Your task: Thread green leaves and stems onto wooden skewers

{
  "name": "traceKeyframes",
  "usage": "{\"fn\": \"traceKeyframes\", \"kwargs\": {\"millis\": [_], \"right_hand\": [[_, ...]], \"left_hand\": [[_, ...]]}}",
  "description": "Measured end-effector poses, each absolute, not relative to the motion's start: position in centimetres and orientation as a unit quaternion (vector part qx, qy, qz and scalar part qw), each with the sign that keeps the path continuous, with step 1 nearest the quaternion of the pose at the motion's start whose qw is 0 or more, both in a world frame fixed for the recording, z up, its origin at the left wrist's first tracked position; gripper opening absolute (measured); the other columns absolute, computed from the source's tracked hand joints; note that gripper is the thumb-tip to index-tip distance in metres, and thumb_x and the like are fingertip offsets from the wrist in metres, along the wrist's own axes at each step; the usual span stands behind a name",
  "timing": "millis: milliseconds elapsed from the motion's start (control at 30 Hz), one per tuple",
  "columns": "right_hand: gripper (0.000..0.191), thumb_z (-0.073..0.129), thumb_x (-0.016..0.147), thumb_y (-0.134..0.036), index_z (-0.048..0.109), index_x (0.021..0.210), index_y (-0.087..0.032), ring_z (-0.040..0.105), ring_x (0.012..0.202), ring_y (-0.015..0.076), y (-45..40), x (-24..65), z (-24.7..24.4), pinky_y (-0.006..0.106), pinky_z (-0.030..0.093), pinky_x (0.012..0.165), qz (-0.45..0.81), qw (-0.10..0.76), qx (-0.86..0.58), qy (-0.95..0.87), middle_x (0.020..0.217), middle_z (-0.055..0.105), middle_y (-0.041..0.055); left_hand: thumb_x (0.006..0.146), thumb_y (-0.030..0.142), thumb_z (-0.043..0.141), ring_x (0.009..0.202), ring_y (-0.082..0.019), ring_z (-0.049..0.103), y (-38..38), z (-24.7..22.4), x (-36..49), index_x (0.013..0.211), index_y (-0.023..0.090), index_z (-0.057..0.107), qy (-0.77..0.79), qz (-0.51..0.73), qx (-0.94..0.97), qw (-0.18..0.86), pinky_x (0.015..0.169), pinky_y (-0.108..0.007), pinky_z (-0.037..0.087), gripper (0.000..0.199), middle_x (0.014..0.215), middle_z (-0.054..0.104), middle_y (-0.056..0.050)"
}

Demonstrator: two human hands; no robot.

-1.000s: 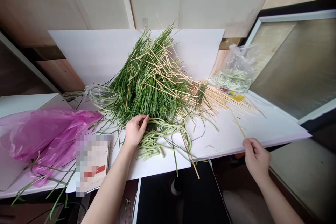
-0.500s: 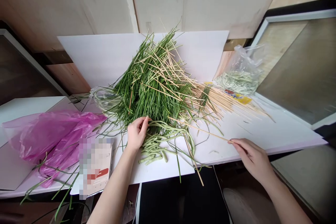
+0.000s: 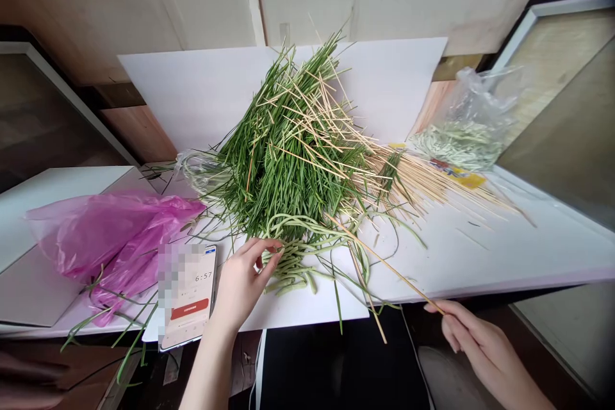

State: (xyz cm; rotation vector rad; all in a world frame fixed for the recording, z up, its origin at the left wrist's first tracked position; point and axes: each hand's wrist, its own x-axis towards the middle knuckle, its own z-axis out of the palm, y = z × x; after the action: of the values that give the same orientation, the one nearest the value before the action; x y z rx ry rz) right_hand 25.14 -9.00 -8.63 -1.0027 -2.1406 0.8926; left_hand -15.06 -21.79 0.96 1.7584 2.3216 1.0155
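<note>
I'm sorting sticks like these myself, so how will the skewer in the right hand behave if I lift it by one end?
The skewer will probably feel light and fairly stiff, since it runs straight from the right hand without visible sag. It looks thin, so it may roll on the white board and could snap if bent hard.

view: one camera worn on the person's head
position: above the near edge of the white board (image 3: 500,256)
facing: forward and down, toward the far wooden wall (image 3: 144,0)
nearness: close, with the left hand (image 3: 243,288) and right hand (image 3: 480,339) low in frame
</note>
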Motion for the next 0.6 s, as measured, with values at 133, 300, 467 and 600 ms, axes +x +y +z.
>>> {"fn": "traceKeyframes", "kwargs": {"millis": [133, 300, 467, 600], "right_hand": [[0.032, 0.043, 0.104, -0.044, 0.056, 0.081, -0.026, 0.054, 0.054, 0.0153, -10.7, 24.8, -8.4, 0.022, 0.048, 0.052, 0.373, 0.283, -0.398, -0.789, 0.063, 0.053, -0.0028], [0.034, 0.054, 0.097, -0.052, 0.056, 0.073, -0.027, 0.056, 0.054, 0.0188, -12.5, 25.3, -8.9, 0.023, 0.050, 0.047, 0.351, 0.295, -0.433, -0.776, 0.062, 0.059, -0.0001], [0.037, 0.053, 0.098, -0.048, 0.059, 0.068, -0.027, 0.060, 0.055, 0.0189, -14.0, 23.8, -8.8, 0.023, 0.054, 0.052, 0.374, 0.246, -0.392, -0.804, 0.061, 0.061, 0.0002], [0.040, 0.045, 0.103, -0.047, 0.071, 0.081, -0.026, 0.066, 0.060, 0.0182, -15.4, 22.5, -9.9, 0.023, 0.056, 0.059, 0.419, 0.229, -0.359, -0.802, 0.068, 0.068, 0.0022]], "left_hand": [[0.096, 0.036, 0.058, 0.063, -0.014, 0.059, -22.1, 1.4, -15.0, 0.102, 0.027, 0.072, 0.735, 0.277, 0.614, 0.081, 0.064, -0.026, 0.047, 0.018, 0.099, 0.073, -0.001], [0.092, 0.032, 0.064, 0.066, -0.016, 0.065, -23.1, 1.1, -14.3, 0.098, 0.028, 0.074, 0.740, 0.220, 0.630, 0.082, 0.065, -0.028, 0.049, 0.012, 0.099, 0.074, -0.003], [0.083, 0.020, 0.069, 0.083, -0.023, 0.070, -23.6, 0.2, -13.6, 0.095, 0.029, 0.074, 0.734, 0.169, 0.656, 0.046, 0.065, -0.029, 0.051, 0.016, 0.098, 0.073, -0.003], [0.079, 0.013, 0.066, 0.081, -0.023, 0.069, -23.3, -0.3, -13.2, 0.096, 0.027, 0.071, 0.728, 0.138, 0.670, 0.040, 0.064, -0.029, 0.050, 0.023, 0.097, 0.071, -0.004]]}}
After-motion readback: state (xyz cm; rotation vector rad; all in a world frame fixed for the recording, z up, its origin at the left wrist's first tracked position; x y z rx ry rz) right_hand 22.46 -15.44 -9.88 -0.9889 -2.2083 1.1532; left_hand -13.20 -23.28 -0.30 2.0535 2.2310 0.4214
